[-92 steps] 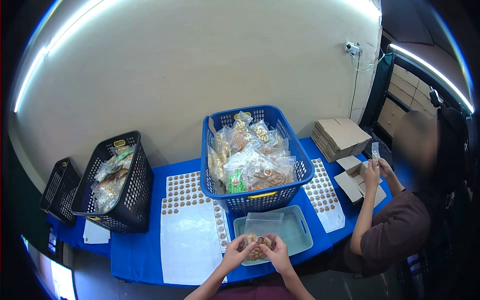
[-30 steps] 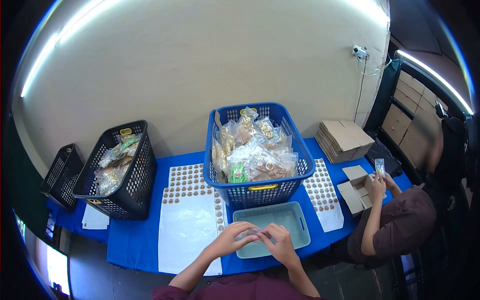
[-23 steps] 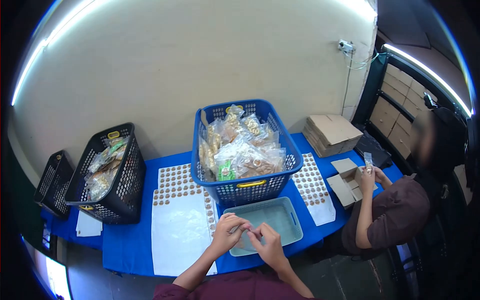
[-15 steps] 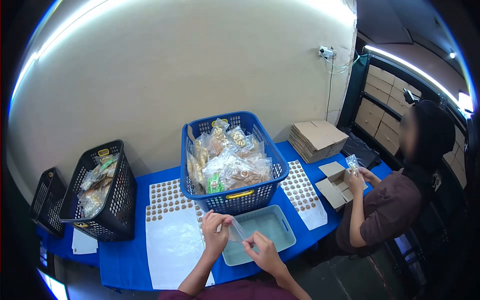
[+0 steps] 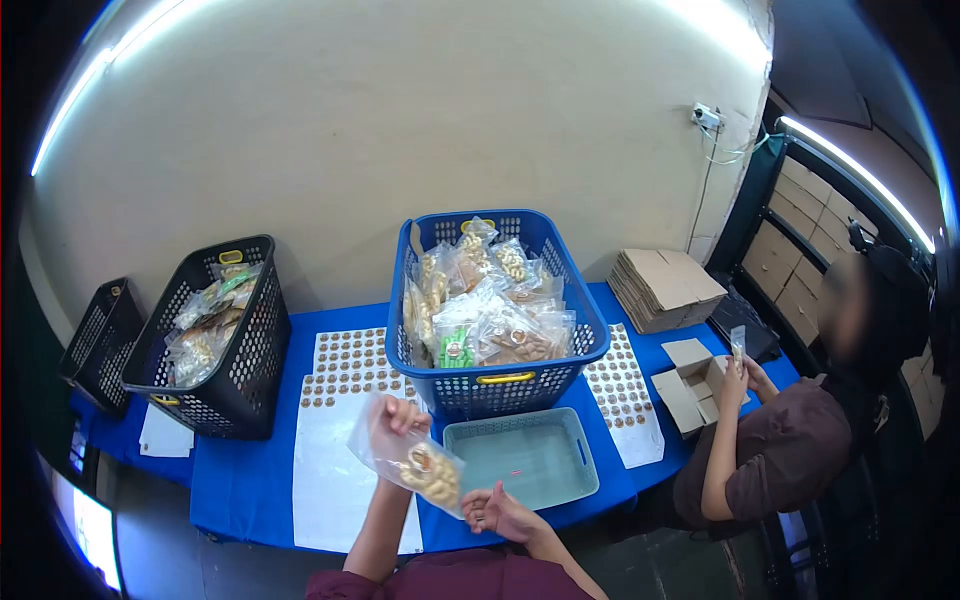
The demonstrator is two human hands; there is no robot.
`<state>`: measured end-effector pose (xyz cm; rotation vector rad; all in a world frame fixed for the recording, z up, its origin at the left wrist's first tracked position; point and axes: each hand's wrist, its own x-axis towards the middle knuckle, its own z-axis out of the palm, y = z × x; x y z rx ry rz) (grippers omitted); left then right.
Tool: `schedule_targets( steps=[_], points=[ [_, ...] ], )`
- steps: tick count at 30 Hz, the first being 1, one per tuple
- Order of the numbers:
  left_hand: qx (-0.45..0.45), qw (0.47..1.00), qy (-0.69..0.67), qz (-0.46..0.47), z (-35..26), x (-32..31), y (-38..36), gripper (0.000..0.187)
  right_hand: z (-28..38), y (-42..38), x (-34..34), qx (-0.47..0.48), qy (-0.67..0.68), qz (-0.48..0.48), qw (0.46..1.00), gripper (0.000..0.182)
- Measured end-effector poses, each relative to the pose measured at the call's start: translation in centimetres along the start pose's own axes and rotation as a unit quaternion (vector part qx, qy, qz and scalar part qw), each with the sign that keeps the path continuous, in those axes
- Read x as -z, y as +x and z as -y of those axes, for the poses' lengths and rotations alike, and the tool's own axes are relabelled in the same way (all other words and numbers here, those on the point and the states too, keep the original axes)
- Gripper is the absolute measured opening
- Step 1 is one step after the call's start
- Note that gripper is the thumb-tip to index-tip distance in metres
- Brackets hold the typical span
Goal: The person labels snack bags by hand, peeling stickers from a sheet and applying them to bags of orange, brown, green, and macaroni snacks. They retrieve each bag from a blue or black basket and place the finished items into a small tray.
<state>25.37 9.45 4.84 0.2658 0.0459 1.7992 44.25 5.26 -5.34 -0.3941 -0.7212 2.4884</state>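
A clear plastic bag of pale, curled snacks (image 5: 432, 478) with a round brown sticker hangs tilted over the near edge of the table. My left hand (image 5: 402, 418) grips it by its upper part, fingers curled against the plastic. Close to the bag's lower corner is my right hand (image 5: 505, 515), thumb raised and fingers apart, fingertips right at the plastic. Just beyond my hands lies a shallow grey-green tray (image 5: 570, 492) with a small pinkish-red piece in it. Behind the tray stands a blue basket (image 5: 500, 395) heaped with filled snack bags (image 5: 490, 320).
Sticker sheets (image 5: 345, 365) lie left of the basket, and another sheet (image 5: 625, 400) lies right. Black baskets (image 5: 245, 370) stand at left. Flattened cardboard (image 5: 665, 290) and an open carton (image 5: 690, 400) are at right, beside a person (image 5: 770, 450) holding a small bag.
My left hand has raised the bag and turned it, so its snacks and sticker now show. My right hand has loosened from it and dropped lower. The view has shifted slightly left.
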Motion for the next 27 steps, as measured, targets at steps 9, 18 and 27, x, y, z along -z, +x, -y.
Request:
schedule_targets(
  steps=[9, 18, 27],
  points=[
    [0.061, 0.978, 0.191, -0.061, 2.3, 2.0, -1.8, 0.033, 4.6, -2.5, 0.1, 0.056, -0.247, -0.196, 0.947, 0.034],
    [0.07, 0.928, 0.362, -0.058, 0.4, 5.2, -2.2, 0.02, 9.8, -10.5, 3.8, 0.33, -0.116, -0.157, 0.924, 0.018],
    [0.167, 0.86, 0.481, -0.038, 3.0, 4.7, -3.0, 0.015, 8.4, -12.9, 3.5, 0.313, -0.075, -0.344, 0.882, 0.017]
  ],
)
